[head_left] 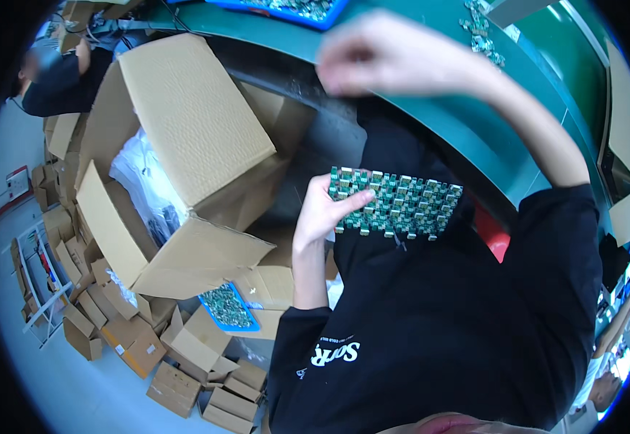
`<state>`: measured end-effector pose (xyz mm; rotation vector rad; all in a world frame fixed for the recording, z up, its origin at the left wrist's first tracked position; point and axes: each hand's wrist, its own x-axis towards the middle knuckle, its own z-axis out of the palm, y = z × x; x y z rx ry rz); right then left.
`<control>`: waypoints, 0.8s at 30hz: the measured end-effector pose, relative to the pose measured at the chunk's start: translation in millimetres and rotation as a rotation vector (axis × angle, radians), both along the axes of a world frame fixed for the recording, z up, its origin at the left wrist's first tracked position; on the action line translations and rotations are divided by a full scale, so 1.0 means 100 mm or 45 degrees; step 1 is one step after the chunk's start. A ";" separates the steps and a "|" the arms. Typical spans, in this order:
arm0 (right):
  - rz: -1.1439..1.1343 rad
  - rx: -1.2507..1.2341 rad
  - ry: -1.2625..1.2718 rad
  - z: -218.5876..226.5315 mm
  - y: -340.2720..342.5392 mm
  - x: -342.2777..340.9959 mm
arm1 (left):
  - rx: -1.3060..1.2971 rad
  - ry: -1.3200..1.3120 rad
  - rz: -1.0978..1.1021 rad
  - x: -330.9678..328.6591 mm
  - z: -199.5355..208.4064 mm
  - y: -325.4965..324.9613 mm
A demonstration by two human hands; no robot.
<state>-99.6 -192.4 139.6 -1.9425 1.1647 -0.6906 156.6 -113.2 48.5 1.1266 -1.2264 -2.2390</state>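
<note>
My left hand (321, 210) grips a panel of small green circuit boards (405, 206) by its left end, the thumb lying across the top face. The panel is held in front of my body, and rows of small metal parts stand along it. Up by the edge of the green table (467, 119), my right hand (373, 58) is raised, away from the panel. It is blurred by motion; its fingers look bent, but whether anything is in them does not show.
A large open cardboard box (192, 123) with a white plastic bag (145, 173) inside stands at my left. Blue trays (313, 16) (229, 307) hold many small boards. Loose board pieces (481, 32) lie on the table. Cartons (132, 343) crowd the floor; a co-worker (65, 79) sits far left.
</note>
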 end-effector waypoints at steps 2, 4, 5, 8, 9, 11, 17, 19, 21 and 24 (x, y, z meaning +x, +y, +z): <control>0.154 0.281 0.063 -0.24 0.52 0.03 | -0.034 -0.043 -0.103 -0.05 0.03 -0.07; 0.161 0.496 0.000 -0.34 0.83 0.01 | -0.004 -0.051 -0.135 -0.07 0.04 -0.11; 0.146 0.609 -0.008 -0.36 0.95 0.00 | 0.004 -0.054 -0.163 -0.08 0.05 -0.11; 0.115 0.840 -0.036 -0.44 1.17 0.00 | 0.011 -0.057 -0.196 -0.11 0.04 -0.06; 0.073 0.860 -0.083 -0.47 1.23 0.00 | -0.007 -0.050 -0.199 -0.13 0.03 -0.05; -0.010 0.893 -0.174 -0.52 1.35 0.01 | -0.017 -0.047 -0.215 -0.15 0.00 -0.01; -0.084 0.844 -0.231 -0.63 1.62 -0.05 | 0.062 0.118 -0.294 -0.14 -0.13 0.07; -0.076 1.046 -0.402 -0.67 1.66 -0.09 | 0.136 0.220 -0.313 -0.11 -0.19 0.11; -0.109 1.049 -0.465 -0.71 1.72 -0.11 | 0.397 0.573 -0.070 -0.04 -0.32 0.25; -0.158 1.044 -0.579 -0.78 1.77 -0.09 | 0.595 0.838 0.110 0.17 -0.67 0.56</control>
